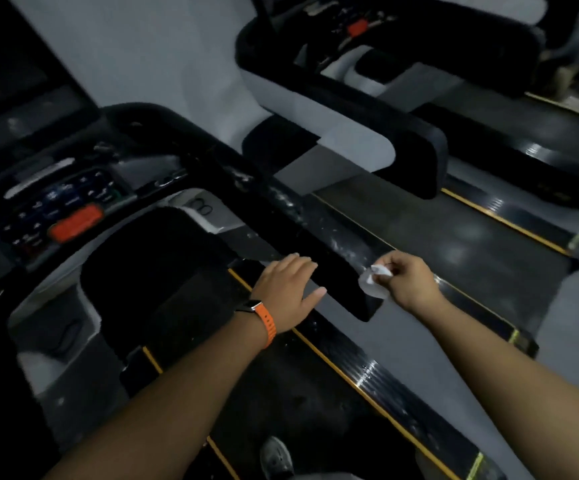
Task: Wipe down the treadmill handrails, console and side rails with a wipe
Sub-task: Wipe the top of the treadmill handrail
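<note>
The wipe (pixel 373 281), a small crumpled white piece, sits at the outer edge of the near treadmill's right handrail (pixel 319 233), close to the rail's free end. The right grip (pixel 406 280) pinches it between thumb and curled fingers, knuckles up, with the forearm reaching in from the lower right. The handrail is a broad black bar, and pale smears and specks show along its top.

On the bar's inner side, the left grip (pixel 288 289) lies wide, with fingers straight and thumb spread, and holds nothing. Its fingertips reach the rail's inner edge, though the blur hides whether they press on it. A watch (pixel 262 317) with an orange band circles that wrist.

Below both grips runs the black side rail (pixel 371 374), edged in yellow and glinting with wet streaks. Beside it lies the dark belt (pixel 281 403), and a grey shoe (pixel 276 455) stands on it. To the left is the console (pixel 52 202), where a red-orange button (pixel 76 221) sits among dim keys. A second treadmill (pixel 413 140) stands just beside, to the right.
</note>
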`<state>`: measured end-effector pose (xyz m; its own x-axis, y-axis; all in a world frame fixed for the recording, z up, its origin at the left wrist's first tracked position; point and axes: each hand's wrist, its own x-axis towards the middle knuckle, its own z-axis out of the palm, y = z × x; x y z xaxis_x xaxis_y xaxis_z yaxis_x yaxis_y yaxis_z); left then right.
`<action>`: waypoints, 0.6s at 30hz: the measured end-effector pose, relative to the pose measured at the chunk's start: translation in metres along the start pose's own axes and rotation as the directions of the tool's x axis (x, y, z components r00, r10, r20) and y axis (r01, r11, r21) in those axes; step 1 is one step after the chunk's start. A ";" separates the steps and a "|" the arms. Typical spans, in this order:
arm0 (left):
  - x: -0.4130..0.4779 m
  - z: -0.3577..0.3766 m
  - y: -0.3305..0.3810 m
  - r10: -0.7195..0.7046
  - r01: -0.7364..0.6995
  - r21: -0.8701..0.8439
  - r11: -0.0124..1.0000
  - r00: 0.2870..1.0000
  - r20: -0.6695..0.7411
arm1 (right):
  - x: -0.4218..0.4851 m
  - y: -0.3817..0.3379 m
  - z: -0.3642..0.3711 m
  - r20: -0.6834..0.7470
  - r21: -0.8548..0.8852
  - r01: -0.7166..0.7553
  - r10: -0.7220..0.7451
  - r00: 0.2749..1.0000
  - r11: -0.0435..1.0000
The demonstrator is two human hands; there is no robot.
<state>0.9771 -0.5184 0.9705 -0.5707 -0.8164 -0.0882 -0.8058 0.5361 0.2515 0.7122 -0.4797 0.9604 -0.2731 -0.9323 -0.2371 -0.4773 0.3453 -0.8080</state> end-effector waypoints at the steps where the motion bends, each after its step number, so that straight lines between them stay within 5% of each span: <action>1: 0.014 -0.001 -0.001 0.046 -0.046 -0.001 0.999 0.999 0.016 | 0.001 0.001 -0.003 -0.038 0.017 -0.025 0.025 0.999 1.000; 12: 0.153 0.024 0.016 0.381 -0.398 0.075 0.914 0.908 0.172 | 0.025 0.038 -0.009 -0.254 0.245 -0.183 0.245 0.936 0.952; 18: 0.182 0.038 0.014 0.521 -0.583 0.134 0.802 0.791 0.322 | 0.041 0.048 0.026 -0.361 0.327 -0.274 0.388 0.848 0.904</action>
<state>0.8560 -0.6518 0.9217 -0.9217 -0.2973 -0.2493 -0.3347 0.9342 0.1234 0.6997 -0.5041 0.8973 -0.7186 -0.6175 -0.3198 -0.0833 0.5330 -0.8420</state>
